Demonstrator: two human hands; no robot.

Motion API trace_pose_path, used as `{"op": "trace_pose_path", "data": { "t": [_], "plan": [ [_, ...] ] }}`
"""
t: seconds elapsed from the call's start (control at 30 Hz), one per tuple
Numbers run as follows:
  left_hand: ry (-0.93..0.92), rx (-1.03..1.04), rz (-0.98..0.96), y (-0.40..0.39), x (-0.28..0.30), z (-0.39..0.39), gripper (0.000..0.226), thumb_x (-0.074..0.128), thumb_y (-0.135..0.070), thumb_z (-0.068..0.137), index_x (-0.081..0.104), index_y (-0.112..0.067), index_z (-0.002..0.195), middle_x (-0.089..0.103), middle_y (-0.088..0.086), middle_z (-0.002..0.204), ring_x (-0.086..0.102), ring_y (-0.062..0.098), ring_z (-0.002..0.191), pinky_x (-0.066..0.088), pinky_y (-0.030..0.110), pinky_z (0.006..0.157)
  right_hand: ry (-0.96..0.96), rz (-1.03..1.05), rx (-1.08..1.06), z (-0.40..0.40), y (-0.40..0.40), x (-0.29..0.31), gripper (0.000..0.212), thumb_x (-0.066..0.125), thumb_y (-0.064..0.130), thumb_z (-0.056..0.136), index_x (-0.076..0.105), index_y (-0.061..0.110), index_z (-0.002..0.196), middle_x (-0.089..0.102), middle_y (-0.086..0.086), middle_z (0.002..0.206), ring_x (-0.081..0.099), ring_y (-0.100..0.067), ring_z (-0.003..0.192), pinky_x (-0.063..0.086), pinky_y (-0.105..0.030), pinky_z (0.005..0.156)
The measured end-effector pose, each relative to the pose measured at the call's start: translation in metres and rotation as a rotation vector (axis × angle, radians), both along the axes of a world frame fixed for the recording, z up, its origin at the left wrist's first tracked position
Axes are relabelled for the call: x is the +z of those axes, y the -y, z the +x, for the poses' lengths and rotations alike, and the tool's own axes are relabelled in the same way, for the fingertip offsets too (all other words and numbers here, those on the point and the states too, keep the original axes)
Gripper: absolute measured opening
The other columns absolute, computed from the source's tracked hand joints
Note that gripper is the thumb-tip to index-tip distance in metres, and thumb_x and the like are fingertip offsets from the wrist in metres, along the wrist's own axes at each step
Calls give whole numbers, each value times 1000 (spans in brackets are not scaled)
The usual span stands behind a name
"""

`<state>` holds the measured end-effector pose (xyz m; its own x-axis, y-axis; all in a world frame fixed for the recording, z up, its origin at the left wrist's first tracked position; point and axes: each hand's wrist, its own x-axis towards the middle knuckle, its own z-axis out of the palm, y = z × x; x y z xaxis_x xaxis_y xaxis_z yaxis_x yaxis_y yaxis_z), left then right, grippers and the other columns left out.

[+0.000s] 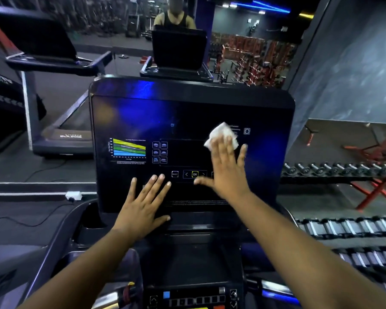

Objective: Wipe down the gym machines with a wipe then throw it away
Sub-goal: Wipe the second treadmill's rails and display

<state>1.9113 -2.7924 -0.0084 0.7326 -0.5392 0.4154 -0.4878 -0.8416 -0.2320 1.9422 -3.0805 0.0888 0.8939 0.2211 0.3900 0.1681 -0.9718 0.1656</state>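
1. Left hand (pixel 143 206): fingers straight and spread, palm flat against the lower left edge of the treadmill console (pixel 192 103). It holds nothing. Risk: if the hand is bearing weight, it may slide on a panel left damp by wiping.

2. Printed chart (pixel 129 148) and icon grid (pixel 159 152), left of centre on the console face: no hand or wipe is on them. Risk: this zone could be missed if the wiping stays on the right half.

3. OK button (pixel 195 174) in the control row: the right thumb lies just beside it. Risk: a sweep across this row may press a control and start or alter a programme; the panel appears lit.

4. Right hand (pixel 226 168): fingers straight and spread, pressing the white wipe (pixel 222 136) flat against the console, right of centre. The wipe is crumpled and sits only under the fingertips, not pinched. Risk: it may slip out and drop onto the machine below.

5. Dumbbell racks (pixel 343 228) stand at the right, well apart from both hands; no hazard noted there. No bin is in view.
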Motion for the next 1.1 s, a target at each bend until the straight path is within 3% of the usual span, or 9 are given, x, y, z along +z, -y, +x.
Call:
{"op": "trace_pose_path", "data": {
  "t": [0.1,0.2,0.33,0.5,0.6,0.7,0.87,0.97,1.1],
  "plan": [
    [6,15,-1,-9,2,2,95,38,-74,89,19,-18,164,6,8,172,11,25,158,8,67,122,-147,-193,203,-35,-13,-64,130,32,97,72,3,6,161,-6,-13,169,-4,-34,156,15,-72,116],
    [14,38,-11,-25,3,6,97,37,-76,88,20,-19,163,6,8,172,11,25,158,7,68,122,-226,-357,305,-61,-20,-106,128,33,96,71,5,10,162,2,-9,170,1,-29,157,2,-69,119],
    [4,77,-33,-44,8,9,100,37,-79,85,20,-20,164,7,7,172,8,25,159,5,70,121,-18,-302,252,-21,-23,-44,129,45,93,72,-6,15,161,4,-6,169,5,-24,156,-4,-71,117],
    [-21,142,-58,-63,8,6,103,35,-81,84,15,-19,164,2,8,172,4,26,159,3,69,121,77,-27,7,39,-63,62,126,24,94,74,-11,9,160,-28,-7,163,-19,-28,154,-17,-67,114],
    [-21,168,-71,-76,3,2,104,34,-81,85,14,-18,164,2,9,172,6,28,159,4,70,121,70,-74,52,37,-93,52,134,26,98,69,-5,5,160,-21,-11,165,-14,-34,155,-11,-69,116],
    [-31,189,-76,-90,-2,-4,105,36,-81,84,14,-16,164,2,9,172,6,28,159,5,71,120,-26,-241,245,7,-107,-7,136,35,98,68,0,6,161,-5,-12,169,-5,-34,156,-2,-72,117],
    [-64,247,-86,-118,-11,-17,108,39,-80,81,15,-14,164,4,9,172,7,27,159,2,69,121,-211,-485,457,-42,-120,-91,130,34,97,69,10,10,162,0,-8,169,-4,-27,157,-4,-67,120],
    [-44,262,-97,-131,-10,-18,114,60,-77,78,19,-14,163,7,9,172,9,27,158,2,69,121,-157,-567,489,-17,-127,-61,120,28,94,72,10,16,162,5,-3,169,6,-20,156,0,-69,118],
    [-49,288,-105,-141,-2,-19,128,75,-74,69,15,-13,163,3,11,172,6,27,159,5,71,120,33,-361,337,32,-166,12,121,34,92,75,1,13,162,5,-7,170,7,-24,156,2,-74,116]
  ]
}}
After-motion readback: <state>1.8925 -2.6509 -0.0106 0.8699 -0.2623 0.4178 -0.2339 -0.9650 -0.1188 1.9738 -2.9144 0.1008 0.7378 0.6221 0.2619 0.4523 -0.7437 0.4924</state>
